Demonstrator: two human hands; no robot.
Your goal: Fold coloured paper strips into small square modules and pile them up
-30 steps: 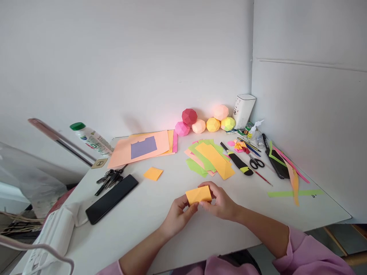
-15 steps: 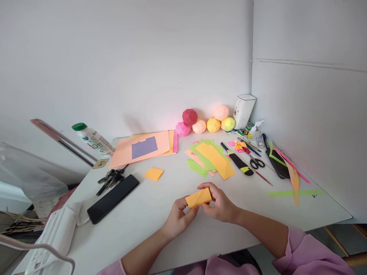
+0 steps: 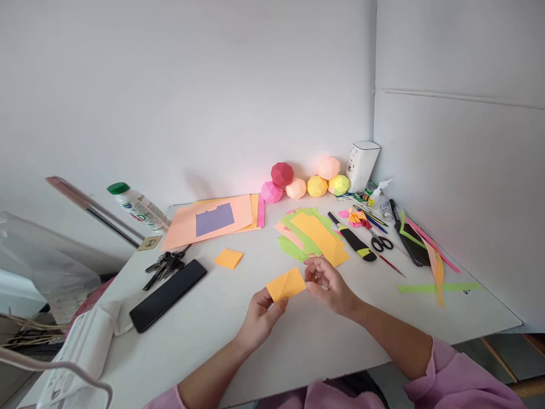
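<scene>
A creased orange paper piece (image 3: 286, 284) is held up over the front middle of the white table (image 3: 298, 346). My left hand (image 3: 259, 318) pinches its lower left part between thumb and fingers. Just off the paper's right edge, my right hand (image 3: 328, 286) has its fingers curled and slightly apart, with nothing visible between them. A small folded orange paper (image 3: 229, 258) lies to the left. Beyond my hands is a pile of green, pink and orange paper sheets (image 3: 321, 238).
Phone (image 3: 168, 295) and keys (image 3: 166, 265) lie left. Large peach sheets (image 3: 183, 224) are behind them, near a leaning bottle (image 3: 142, 210). Several faceted paper balls (image 3: 317, 186) line the wall. A cutter (image 3: 355, 243), scissors (image 3: 382, 243) and paper strips (image 3: 419, 288) sit right.
My right hand has let go of the orange paper and moved slightly up and right. The paper, in my left hand, has shifted left and up and shows more of its face.
</scene>
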